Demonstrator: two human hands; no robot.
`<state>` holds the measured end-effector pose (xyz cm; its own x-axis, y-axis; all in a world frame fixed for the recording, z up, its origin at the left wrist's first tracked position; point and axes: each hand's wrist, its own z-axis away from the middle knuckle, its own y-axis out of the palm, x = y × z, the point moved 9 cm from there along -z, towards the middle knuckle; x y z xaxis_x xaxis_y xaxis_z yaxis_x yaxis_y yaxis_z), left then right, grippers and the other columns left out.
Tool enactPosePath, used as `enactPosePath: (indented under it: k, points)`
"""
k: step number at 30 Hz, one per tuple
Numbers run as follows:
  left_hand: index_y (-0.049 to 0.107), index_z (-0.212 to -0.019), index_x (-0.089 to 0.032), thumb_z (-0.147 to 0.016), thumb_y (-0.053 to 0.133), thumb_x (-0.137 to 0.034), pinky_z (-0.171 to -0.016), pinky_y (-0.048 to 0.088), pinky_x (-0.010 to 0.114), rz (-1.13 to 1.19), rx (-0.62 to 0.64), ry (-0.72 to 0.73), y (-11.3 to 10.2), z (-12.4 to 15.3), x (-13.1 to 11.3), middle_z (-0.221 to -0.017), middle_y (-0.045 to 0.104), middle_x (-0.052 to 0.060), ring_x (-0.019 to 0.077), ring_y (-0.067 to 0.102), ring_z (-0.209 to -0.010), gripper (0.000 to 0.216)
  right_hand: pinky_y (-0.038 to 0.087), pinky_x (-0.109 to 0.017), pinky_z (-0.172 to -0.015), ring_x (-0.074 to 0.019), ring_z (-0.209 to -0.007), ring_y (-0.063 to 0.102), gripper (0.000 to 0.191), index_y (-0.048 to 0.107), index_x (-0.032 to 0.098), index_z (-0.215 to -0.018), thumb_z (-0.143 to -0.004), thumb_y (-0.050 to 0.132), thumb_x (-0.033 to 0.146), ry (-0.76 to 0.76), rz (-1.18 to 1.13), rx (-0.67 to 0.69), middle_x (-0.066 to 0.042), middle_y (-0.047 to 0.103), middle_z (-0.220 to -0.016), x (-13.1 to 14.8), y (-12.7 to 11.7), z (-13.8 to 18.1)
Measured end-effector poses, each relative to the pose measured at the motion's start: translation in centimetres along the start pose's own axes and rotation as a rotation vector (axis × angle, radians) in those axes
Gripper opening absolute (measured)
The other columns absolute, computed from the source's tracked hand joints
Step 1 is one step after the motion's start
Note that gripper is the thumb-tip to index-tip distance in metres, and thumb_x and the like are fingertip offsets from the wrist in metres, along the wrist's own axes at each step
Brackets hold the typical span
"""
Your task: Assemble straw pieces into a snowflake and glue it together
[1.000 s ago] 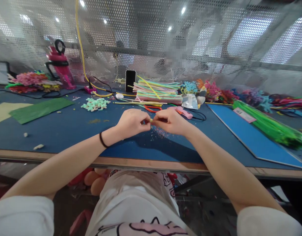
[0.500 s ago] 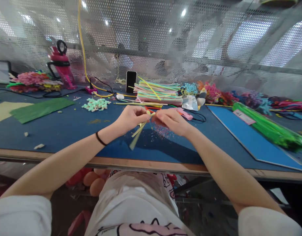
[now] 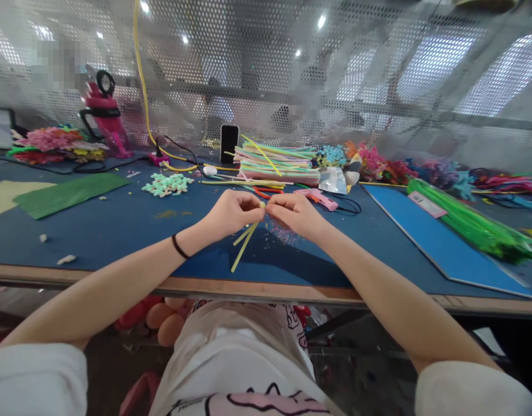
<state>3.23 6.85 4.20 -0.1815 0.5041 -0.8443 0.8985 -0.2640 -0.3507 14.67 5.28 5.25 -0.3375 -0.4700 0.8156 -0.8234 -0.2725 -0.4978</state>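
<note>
Pale yellow pipe cleaners hang down and to the left from between my hands, above the blue table mat. My left hand, with a dark band on its wrist, pinches them near their bent upper end. My right hand meets it fingertip to fingertip, closed on the small yellow end there; its fingers hide most of that part. Behind my right hand lies a pink glue gun with a dark cord. Tiny coloured scraps are scattered under the hands.
A stack of pastel pipe cleaners stands behind, beside an upright phone. Mint snowflake-like pieces and green sheets lie left. At right are a blue board and bagged green stems. A pink bottle stands back left.
My right hand's fingers have curled in and drawn close to my left fingertips. The hanging pipe cleaners, blurred before, now hang still and sharp.
</note>
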Motion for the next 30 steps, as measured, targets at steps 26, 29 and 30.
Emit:
enactPosePath:
  k: [26,29,30]
  points:
    - [0.074,-0.084,-0.014,-0.074,0.075,-0.039,-0.054,0.040,0.020,0.302,-0.184,-0.282,-0.8,0.2,2.7,-0.079,0.071,0.002,0.0064,0.050,-0.059,0.027,0.041,-0.026,-0.052,-0.0116,-0.053,0.052,0.041,0.070,0.015,-0.083,-0.076,0.077,0.055,0.125,-0.032,-0.144,0.000,0.062,-0.064,-0.9,-0.9,-0.1]
    - [0.072,-0.086,-0.014,-0.079,0.071,-0.039,-0.055,0.037,0.021,0.251,-0.160,-0.215,-0.8,-0.1,2.3,-0.077,0.069,0.001,0.0067,0.048,-0.058,0.026,0.045,-0.027,-0.059,-0.0126,-0.060,0.056,0.043,0.073,0.014,-0.079,-0.071,0.081,0.055,0.127,-0.148,-0.202,-0.003,0.067,-0.068,-1.6,-1.0,-0.3]
    - [0.072,-0.087,-0.014,-0.081,0.068,-0.038,-0.056,0.038,0.022,0.213,-0.151,-0.179,-0.8,-0.2,2.1,-0.077,0.069,0.001,0.0076,0.049,-0.059,0.025,0.044,-0.026,-0.059,-0.0122,-0.060,0.055,0.042,0.072,0.014,-0.077,-0.069,0.083,0.054,0.139,-0.195,-0.204,-0.003,0.067,-0.066,-1.9,-1.0,-0.3]
